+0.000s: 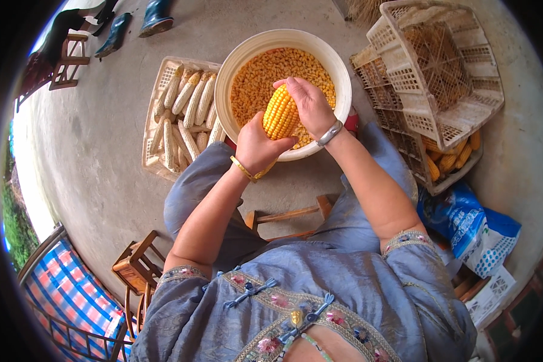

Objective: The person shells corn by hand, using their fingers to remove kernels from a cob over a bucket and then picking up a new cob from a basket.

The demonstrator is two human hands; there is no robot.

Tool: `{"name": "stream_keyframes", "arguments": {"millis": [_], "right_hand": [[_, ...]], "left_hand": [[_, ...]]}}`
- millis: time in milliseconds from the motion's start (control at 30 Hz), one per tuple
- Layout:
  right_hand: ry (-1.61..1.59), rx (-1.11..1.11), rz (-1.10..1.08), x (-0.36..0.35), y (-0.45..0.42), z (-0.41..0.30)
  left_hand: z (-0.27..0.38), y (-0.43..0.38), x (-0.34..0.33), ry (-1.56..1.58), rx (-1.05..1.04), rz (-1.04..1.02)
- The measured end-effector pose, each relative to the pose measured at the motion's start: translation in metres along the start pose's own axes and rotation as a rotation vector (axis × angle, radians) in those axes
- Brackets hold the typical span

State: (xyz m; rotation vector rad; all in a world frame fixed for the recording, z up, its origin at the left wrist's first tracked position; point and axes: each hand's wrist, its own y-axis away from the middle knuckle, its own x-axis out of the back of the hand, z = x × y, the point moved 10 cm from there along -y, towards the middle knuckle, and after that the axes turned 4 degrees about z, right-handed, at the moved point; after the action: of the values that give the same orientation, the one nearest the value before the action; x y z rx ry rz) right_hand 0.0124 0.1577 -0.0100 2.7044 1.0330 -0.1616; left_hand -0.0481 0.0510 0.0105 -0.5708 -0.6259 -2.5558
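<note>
An ear of corn [280, 113], full of yellow kernels, is held between both hands above a wide white tub [224, 90]. My left hand [261, 141] grips its lower end, the thumb across the bottom. At the upper right side of the ear, my right hand [311, 105] holds on with its fingers over the tip. Loose corn kernels [253, 77] lie in the tub. Left of the tub, a white plastic crate [159, 86] holds several stripped corncobs [185, 102].
Stacked plastic crates [393, 81] stand at the right, with ears of corn [452, 156] in the lower one. Near them lies a blue and white bag [475, 231]. Wooden stools [138, 264] are at lower left. Rubber boots [156, 20] and a seated person's leg [56, 36] show at upper left.
</note>
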Motion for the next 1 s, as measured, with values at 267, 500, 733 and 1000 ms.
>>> {"name": "stream_keyframes", "arguments": {"millis": [267, 500, 733, 1000], "right_hand": [[0.072, 0.007, 0.029, 0.008, 0.001, -0.001], [-0.169, -0.137, -0.096, -0.01, 0.002, -0.004], [-0.185, -0.085, -0.164, -0.012, 0.002, -0.002], [-0.183, -0.163, -0.115, -0.007, 0.003, -0.013]], "left_hand": [[0.003, 0.001, -0.001, -0.099, -0.011, -0.016], [0.0, 0.0, -0.022, 0.426, 0.06, -0.318], [0.003, 0.001, -0.01, 0.168, -0.022, -0.139], [0.028, 0.001, 0.013, -0.257, -0.154, 0.067]]}}
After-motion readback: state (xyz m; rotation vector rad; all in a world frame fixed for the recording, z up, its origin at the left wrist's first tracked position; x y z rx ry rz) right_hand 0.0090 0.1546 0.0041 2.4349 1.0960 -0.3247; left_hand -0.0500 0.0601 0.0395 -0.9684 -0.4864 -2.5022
